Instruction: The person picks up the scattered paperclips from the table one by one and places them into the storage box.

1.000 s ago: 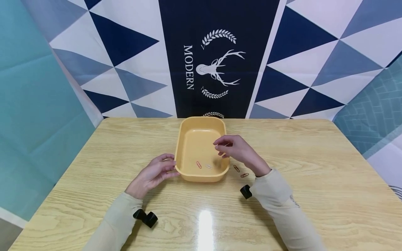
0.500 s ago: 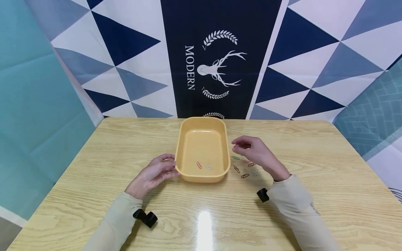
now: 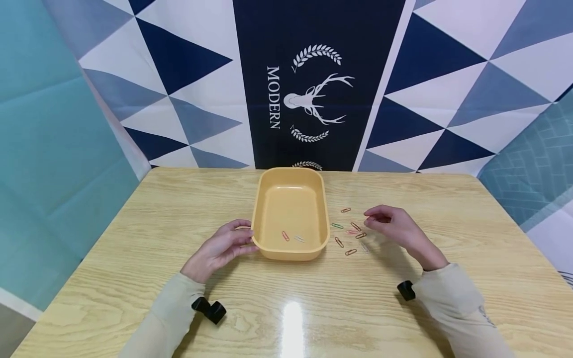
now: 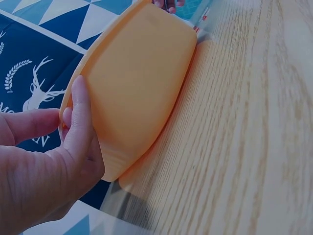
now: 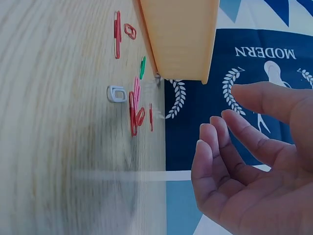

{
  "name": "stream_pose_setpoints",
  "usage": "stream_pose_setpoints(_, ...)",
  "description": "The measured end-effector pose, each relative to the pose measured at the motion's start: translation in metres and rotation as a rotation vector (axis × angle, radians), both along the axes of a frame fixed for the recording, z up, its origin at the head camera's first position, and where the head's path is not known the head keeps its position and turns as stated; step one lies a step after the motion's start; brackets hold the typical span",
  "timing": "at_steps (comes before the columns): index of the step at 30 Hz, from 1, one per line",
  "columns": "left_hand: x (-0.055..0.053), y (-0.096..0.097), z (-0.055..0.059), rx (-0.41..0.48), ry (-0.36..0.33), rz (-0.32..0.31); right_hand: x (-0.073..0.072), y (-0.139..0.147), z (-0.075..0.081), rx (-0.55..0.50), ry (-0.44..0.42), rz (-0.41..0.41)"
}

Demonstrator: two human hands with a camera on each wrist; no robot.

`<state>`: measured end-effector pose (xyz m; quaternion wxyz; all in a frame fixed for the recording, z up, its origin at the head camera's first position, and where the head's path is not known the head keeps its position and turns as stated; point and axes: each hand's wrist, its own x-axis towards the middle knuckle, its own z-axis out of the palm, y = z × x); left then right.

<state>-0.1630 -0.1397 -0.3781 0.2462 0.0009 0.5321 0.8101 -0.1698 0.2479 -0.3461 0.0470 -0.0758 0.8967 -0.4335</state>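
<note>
The fingers (image 4: 80, 105) of the left hand (image 3: 221, 248) pinch the rim of the tray (image 3: 290, 254), on its left side. The right hand (image 3: 400, 231) hangs over the tabletop (image 3: 241, 318), just right of the loose clips. Its fingers are bent, and its thumb (image 5: 266, 99) is a bit apart from them.

The clips lie between the right hand and the tray: five red clips (image 3: 339, 242), a green clip (image 3: 337, 226), a pink clip (image 3: 352, 232) and a white clip (image 3: 364, 247). The green one is just beside the tray. Some are bunched, so I can't tell if those touch. Inside the tray, near its front end, lie a pinkish clip (image 3: 285, 236) and a pale clip (image 3: 299, 238).

The tray's far end is near the back edge of the tabletop. Wide wood runs out to both sides.

On the wall cloth (image 3: 367, 30), the word "MODERN" (image 3: 273, 97) is printed sideways, next to a white deer head (image 3: 295, 101) and leaves. In the left wrist view, the hand covers part of that word, and the tray's side hides its inside. A mark on the right sleeve (image 3: 461, 303) is too small to read. Both sleeves are cut off at the bottom.
</note>
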Motion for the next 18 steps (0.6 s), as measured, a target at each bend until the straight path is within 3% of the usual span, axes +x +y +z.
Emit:
stream_pose_setpoints(9, -0.0007, 0.0006, 0.0000, 0.005, 0.007, -0.006, -0.0013, 0.0032, -0.0018, 0.020, -0.036, 0.027)
stream_pose_setpoints(18, -0.0011, 0.0007, -0.0010, 0.002, 0.010, -0.004, -0.0021, 0.0107, -0.0051, 0.132, -0.164, 0.019)
